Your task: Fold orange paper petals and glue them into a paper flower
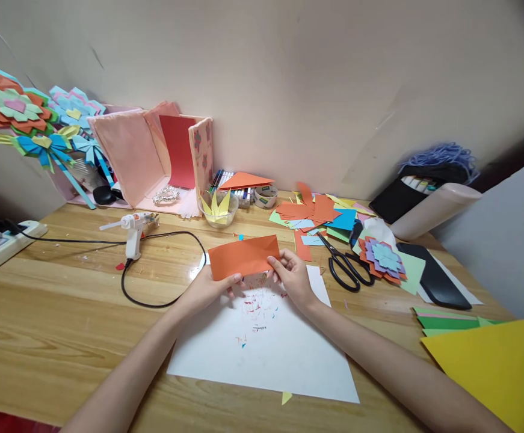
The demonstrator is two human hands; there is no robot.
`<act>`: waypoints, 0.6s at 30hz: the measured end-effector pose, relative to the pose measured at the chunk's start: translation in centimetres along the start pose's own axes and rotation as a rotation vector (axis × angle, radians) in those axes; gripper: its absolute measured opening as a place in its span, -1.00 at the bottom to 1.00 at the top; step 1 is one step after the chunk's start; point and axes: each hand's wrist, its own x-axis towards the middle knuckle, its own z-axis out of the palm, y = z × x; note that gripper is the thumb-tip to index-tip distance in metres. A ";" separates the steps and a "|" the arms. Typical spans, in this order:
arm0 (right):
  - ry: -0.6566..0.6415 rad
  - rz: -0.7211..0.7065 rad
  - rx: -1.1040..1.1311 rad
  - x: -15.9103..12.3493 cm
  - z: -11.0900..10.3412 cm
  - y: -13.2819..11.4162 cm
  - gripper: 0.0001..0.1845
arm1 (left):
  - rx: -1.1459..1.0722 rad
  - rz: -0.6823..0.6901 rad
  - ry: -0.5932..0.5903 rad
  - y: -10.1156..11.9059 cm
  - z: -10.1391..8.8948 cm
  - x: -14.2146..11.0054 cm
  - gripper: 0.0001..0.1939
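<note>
1. Head view: an orange paper (pixel 243 257), a plain rectangle, is held up between both hands over the near middle of the tabletop (pixel 63 325). Take it as the clock's centre.
2. The left hand (pixel 210 287) pinches its lower left part, thumb across the front and the other fingers below or behind.
3. The right hand (pixel 292 278) pinches the right end between thumb and fingers.
4. At 6 o'clock, beneath the hands, lies a white sheet (pixel 289 361) with coloured marks and tiny scraps on it.
5. Black-handled scissors (pixel 354 270) lie at 3 o'clock, free of either hand; paper scraps (pixel 309 209) are heaped at 2. A glue gun (pixel 133 240) rests at 9, and a clear bowl (pixel 219 224) with yellow paper pieces sits at 11.
6. The step in hand looks like turning or lining up the orange paper. Whether it is one layer or folded, I cannot tell.
7. Any move from this hold would, I judge, call for light, even pinches and level edges, since the thin paper already bows slightly and could crease off line.
</note>
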 end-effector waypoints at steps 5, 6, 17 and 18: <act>-0.071 0.090 0.080 0.0 0.1 0.0 -0.70 | 0.015 0.000 0.102 -0.5 0.7 0.0 -0.61; -0.097 0.106 0.096 -0.1 0.2 0.0 -0.69 | 0.017 0.007 0.124 -0.7 0.9 0.0 -0.60; -0.316 0.127 -0.056 -0.9 0.9 -0.1 -0.80 | -0.032 0.004 0.180 -0.7 3.0 -0.3 -0.63; -0.309 0.133 -0.080 -0.9 0.9 -0.1 -0.79 | -0.027 0.007 0.184 -0.6 3.0 -0.3 -0.63</act>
